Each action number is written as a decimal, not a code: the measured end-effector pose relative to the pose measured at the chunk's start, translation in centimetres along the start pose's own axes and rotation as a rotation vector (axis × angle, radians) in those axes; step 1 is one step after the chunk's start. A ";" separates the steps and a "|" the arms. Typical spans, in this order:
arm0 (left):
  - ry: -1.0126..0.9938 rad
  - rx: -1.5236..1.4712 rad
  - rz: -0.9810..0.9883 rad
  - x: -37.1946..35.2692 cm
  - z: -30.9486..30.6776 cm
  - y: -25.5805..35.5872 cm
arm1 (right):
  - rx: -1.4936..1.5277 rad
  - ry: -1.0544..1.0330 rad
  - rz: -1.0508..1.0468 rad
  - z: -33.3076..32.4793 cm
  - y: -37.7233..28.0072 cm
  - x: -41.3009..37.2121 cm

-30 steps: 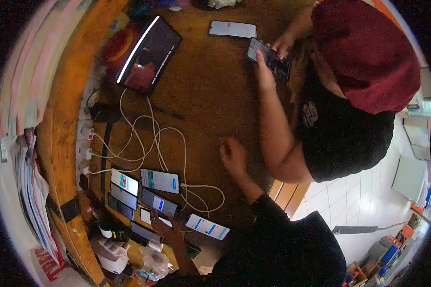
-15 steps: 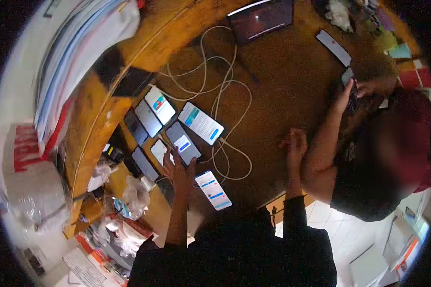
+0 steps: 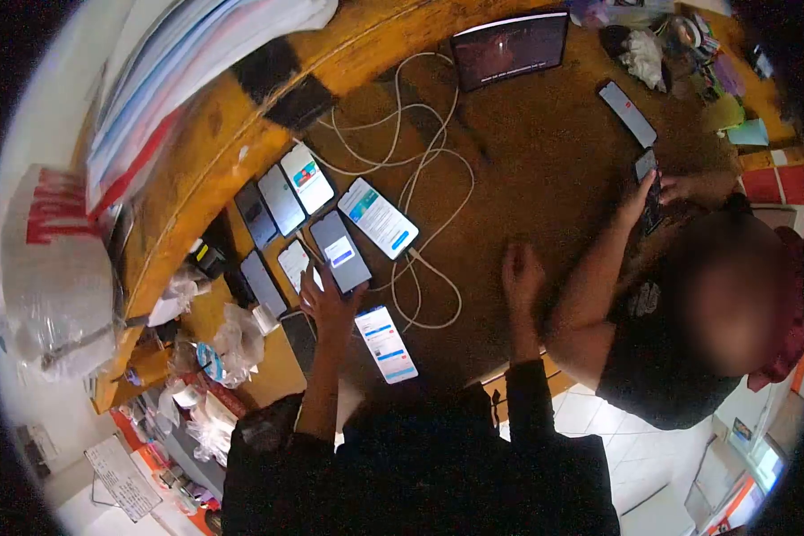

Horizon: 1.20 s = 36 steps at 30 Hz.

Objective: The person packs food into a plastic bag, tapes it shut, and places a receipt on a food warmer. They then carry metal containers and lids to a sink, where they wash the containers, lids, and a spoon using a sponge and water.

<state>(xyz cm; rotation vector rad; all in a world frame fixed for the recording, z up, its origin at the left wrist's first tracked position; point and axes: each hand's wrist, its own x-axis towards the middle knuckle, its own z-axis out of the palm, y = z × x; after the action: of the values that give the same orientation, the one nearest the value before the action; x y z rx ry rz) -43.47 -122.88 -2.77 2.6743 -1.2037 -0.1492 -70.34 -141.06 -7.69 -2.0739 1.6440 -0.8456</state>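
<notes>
- Small shift of left hand (image 3: 328,302) toward the far side since half a second ago: then across the white-screen phone (image 3: 295,265), now tips on the near end of the blue-button phone (image 3: 340,252).
- Left grip open, fingers spread flat, nothing held; touching screens only, no lifting.
- Blue-button phone lying flat and lit on the worktop (image 3: 545,152), mid-cluster at left, just beside the white-screen phone, with the blue-list phone (image 3: 386,344) near and right of the wrist.
- Right hand (image 3: 520,272) a little more to the left than before, again resting on bare worktop, well apart from the cluster; grip loosely open and empty.
- No phone shifted between frames: same row of dark phones (image 3: 268,207) at far left, same large lit phone (image 3: 377,217) on the white cables (image 3: 420,170).
- Reading of the change: attention passing from one screen to its neighbour, working through the lit handsets one at a time; none unplugged or picked up so far.
- At right, co-worker's hands (image 3: 665,189) around a dark phone (image 3: 649,183), much as a second ago; spare phone (image 3: 628,113) and tablet (image 3: 509,46) at the far side untouched.
</notes>
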 end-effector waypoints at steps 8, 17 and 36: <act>0.056 0.033 0.088 0.1 0.0 -1.8 | 0.080 -0.013 0.001 1.2 1.5 -0.2; 0.141 0.089 -0.003 3.1 -1.8 -3.5 | -0.064 0.033 0.097 0.5 -0.4 0.1; 0.145 0.139 -0.400 16.1 -8.4 -29.5 | -0.148 -0.150 -0.034 -0.3 -0.5 -0.2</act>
<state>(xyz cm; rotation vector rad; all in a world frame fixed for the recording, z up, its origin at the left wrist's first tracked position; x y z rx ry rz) -9.84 -114.68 -1.37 2.9569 -0.6499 0.0713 -70.15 -140.73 -7.18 -2.2115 1.6390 -0.5783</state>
